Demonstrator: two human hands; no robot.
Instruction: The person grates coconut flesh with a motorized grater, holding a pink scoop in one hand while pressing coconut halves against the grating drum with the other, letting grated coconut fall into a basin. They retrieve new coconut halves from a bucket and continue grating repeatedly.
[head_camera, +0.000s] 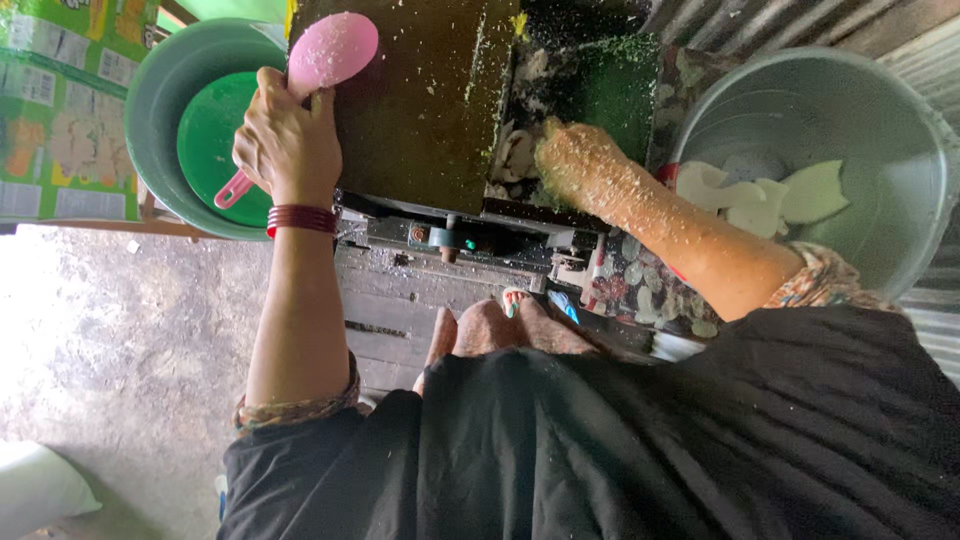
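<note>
My left hand (285, 140) grips a pink plastic scoop (330, 50) by its handle, the bowl of the scoop up against the dark metal grating machine (420, 110). A red bangle sits on that wrist. My right hand (575, 160), coated in white shreds, presses white coconut pieces (515, 155) into the machine's opening, and its fingers are partly hidden there. Grated flecks cover the machine's top.
A grey-green basin (165, 90) holding a green plate (210, 140) stands at the left beside printed cartons (60, 110). A grey bucket (900, 130) with white coconut pieces (760, 195) stands at the right. Bare feet and a concrete floor (120, 340) show below, with corrugated metal behind.
</note>
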